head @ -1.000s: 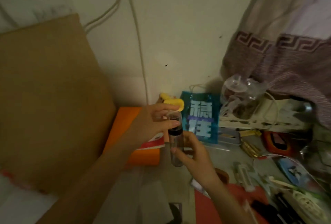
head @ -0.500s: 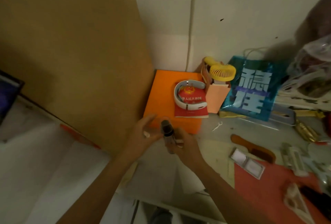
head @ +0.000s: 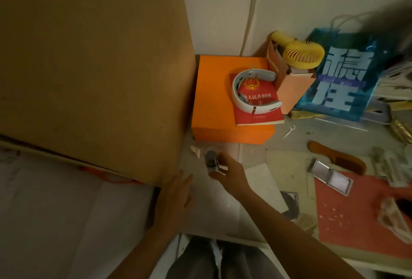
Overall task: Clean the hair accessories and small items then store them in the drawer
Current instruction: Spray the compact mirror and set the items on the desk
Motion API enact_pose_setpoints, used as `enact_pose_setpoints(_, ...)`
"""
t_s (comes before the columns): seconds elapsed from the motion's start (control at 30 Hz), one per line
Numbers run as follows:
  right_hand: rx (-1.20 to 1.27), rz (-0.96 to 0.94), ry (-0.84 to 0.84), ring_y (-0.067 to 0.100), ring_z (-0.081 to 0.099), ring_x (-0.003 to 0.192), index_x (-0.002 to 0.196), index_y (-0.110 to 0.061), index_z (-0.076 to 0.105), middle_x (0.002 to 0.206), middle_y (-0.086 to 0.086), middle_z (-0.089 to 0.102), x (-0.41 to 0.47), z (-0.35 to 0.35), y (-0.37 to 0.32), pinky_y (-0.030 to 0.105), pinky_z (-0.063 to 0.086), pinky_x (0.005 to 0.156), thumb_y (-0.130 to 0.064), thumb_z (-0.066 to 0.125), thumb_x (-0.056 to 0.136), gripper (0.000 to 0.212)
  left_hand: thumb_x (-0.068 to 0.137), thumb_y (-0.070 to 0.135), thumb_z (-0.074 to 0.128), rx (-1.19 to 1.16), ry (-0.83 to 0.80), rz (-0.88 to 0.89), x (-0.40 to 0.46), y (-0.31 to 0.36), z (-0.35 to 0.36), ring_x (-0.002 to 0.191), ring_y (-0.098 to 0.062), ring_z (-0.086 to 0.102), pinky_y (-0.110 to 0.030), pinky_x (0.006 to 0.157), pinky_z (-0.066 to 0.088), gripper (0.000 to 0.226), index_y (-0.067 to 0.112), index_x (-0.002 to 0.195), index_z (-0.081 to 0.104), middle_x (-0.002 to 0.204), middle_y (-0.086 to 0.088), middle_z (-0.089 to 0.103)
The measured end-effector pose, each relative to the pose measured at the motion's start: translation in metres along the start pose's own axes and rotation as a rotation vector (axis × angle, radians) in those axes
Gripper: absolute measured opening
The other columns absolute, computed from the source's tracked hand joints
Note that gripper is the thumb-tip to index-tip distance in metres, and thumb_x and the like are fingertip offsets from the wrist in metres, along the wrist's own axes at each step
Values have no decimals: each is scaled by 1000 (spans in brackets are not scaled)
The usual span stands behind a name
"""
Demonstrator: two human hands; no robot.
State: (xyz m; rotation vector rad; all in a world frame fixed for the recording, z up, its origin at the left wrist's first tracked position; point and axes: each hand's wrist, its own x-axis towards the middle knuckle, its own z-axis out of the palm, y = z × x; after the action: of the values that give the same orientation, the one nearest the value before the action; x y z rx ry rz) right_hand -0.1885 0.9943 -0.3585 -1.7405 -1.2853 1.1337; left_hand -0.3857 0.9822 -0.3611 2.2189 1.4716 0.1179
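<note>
A small clear bottle with a dark cap (head: pixel 211 160) stands upright on the desk in front of the orange box (head: pixel 214 91). My right hand (head: pixel 229 173) has its fingers curled round the bottle's right side. My left hand (head: pixel 175 198) hovers lower left of the bottle, fingers relaxed, holding nothing. A brown wooden comb (head: pixel 338 160) and a small open mirror case (head: pixel 331 175) lie on the desk to the right.
A big cardboard panel (head: pixel 89 67) stands on the left. A red booklet (head: pixel 258 105) with a white neck-band device (head: pixel 253 96) lies on the orange box. A yellow fan (head: pixel 304 53), blue bag (head: pixel 341 78) and red mat (head: pixel 356 218) crowd the right.
The view dropped and shifted left. The bottle went from held up in both hands down to the desk; my left hand let go and drew back.
</note>
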Motion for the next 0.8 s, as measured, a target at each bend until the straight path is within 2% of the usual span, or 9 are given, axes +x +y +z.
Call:
enact_pose_setpoints(0.1,3,45,-1,17,59,92,111,-4,55,108,12,65,4,5,9,3,42,73,-6,73,79,36,94,41,33,11,-183,17,-15,-29,28,122,-22,46,-47,82,56,47,15,133,40,130,-12,58)
enact_pose_setpoints(0.2,-24,39,-12,20,61,100,114,-6,55,113,10,65,11,11,18,6,42,77,-8,74,79,39,100,49,12,17,-147,45,-24,-39,35,138,-12,26,-31,105,35,53,26,145,27,150,1,35)
enact_pose_setpoints(0.23,-22,39,-20,21,61,103,115,-7,54,116,9,65,13,12,19,10,42,82,-8,74,80,41,101,48,15,22,-129,54,-25,-43,39,139,-11,23,-28,107,26,51,30,149,17,154,9,22)
enact_pose_setpoints(0.3,-24,44,-31,21,60,106,116,-9,54,118,7,64,19,14,20,23,47,88,-9,74,80,41,92,41,40,74,-96,101,-23,-43,40,128,-18,35,-30,104,29,67,31,150,7,148,13,25)
enact_pose_setpoints(0.43,-58,22,-73,23,61,103,111,-9,56,114,8,65,25,15,25,38,51,92,-9,76,77,40,61,24,85,1,-119,39,-20,-38,45,109,-20,55,-32,80,56,93,28,139,34,136,0,49)
enact_pose_setpoints(0.57,-89,-21,-116,21,62,99,105,-9,56,108,7,66,22,12,27,40,53,88,-8,78,74,38,49,7,92,-32,-77,-46,-24,-43,63,95,-24,69,-37,68,60,92,14,131,50,130,-11,57)
enact_pose_setpoints(0.67,-102,-36,-100,17,60,98,106,-8,56,108,5,66,18,10,28,39,54,86,-8,78,74,38,61,-2,85,-115,-32,-59,-23,-34,64,106,-26,64,-38,78,58,73,6,127,56,134,-11,54)
enact_pose_setpoints(0.73,-95,-38,-82,13,58,98,107,-8,55,110,5,65,15,10,29,38,53,87,-7,77,75,39,83,-3,66,-195,5,-131,-23,-32,65,126,-26,49,-39,101,46,56,8,135,49,145,-4,40)
enact_pose_setpoints(0.8,-87,-26,-78,11,56,99,109,-8,55,112,7,65,14,13,28,36,53,88,-7,76,76,40,89,-2,54,-212,12,-132,-23,-35,68,130,-30,45,-38,110,36,48,5,136,46,145,-3,35)
